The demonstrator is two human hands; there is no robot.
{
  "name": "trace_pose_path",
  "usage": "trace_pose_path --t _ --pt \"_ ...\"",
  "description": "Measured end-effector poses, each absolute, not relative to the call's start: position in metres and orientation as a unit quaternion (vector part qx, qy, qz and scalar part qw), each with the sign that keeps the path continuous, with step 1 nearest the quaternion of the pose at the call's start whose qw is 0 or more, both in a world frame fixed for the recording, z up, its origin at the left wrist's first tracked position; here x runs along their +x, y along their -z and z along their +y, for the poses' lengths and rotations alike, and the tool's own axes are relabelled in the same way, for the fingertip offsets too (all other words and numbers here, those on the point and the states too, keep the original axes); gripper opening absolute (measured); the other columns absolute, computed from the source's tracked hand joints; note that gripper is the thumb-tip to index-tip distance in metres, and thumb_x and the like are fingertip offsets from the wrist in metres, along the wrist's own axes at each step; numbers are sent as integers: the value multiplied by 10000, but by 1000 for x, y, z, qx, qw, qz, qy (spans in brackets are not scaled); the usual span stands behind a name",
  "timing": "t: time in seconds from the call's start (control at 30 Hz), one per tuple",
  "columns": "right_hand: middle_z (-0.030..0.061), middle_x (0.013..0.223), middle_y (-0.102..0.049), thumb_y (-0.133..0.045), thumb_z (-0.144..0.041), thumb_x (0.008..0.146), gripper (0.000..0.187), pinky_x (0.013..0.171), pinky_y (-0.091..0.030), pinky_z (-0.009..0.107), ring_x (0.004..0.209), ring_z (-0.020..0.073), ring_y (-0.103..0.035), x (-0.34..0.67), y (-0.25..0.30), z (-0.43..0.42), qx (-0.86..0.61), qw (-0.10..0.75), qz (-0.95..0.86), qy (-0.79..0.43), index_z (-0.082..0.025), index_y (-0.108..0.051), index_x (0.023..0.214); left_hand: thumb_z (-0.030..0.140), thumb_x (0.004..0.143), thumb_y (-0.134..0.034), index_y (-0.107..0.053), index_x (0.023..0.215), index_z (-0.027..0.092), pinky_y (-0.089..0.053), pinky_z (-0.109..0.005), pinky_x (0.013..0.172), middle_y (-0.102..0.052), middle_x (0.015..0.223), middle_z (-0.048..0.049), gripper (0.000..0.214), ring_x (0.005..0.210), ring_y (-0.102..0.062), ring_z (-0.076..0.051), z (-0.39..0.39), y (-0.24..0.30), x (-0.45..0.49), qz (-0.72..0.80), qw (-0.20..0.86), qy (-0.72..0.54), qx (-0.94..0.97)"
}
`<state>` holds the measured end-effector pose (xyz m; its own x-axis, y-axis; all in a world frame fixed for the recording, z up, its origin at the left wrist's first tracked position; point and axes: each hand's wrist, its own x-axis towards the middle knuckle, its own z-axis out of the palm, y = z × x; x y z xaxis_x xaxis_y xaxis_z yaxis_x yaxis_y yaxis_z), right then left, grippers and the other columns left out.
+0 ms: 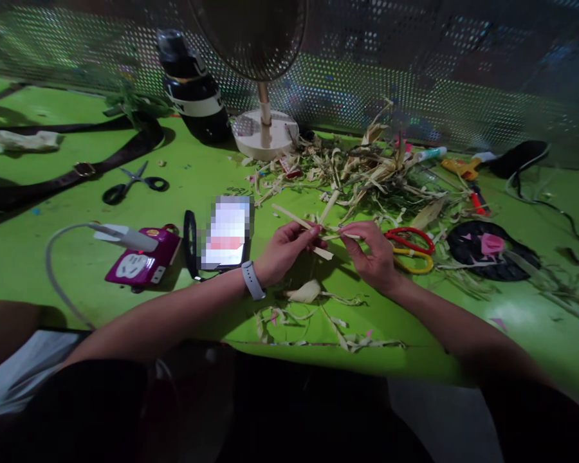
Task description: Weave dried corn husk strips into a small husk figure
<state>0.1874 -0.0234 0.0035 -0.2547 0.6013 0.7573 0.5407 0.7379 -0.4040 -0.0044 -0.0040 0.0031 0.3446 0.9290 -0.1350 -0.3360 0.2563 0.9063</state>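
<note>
A bright green table (77, 199) with a desk fan (253, 45) at its back; before the fan, to its right, a heap of dried plant husks (361, 170). Near the front, the left hand (289, 247) pinches crossed pale husk strips (330, 204) between thumb and fingers. The right hand (374, 257), fingertips drawn close together, grips the rightward end of one. The crossing lies at the left hand's fingertips, so that hand is nearer; from the right hand it lies leftward. One strip's long axis points away toward the heap, leaning right; another slants to the far left; the gripped one runs roughly crosswise, between the hands.
</note>
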Motion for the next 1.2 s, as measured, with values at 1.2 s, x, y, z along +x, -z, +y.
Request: trace_pose_path --t 1.2 --pt "5 668 -649 -542 -341 936 208 553 -446 231 569 113 -582 181 0 -28 -377 387 -829 -144 -188 -618 817 447 772 -716 -605 856 171 -327 -144 439 -502 604 51 308 505 -416 -46 -5 -7 -4 358 686 -472 423"
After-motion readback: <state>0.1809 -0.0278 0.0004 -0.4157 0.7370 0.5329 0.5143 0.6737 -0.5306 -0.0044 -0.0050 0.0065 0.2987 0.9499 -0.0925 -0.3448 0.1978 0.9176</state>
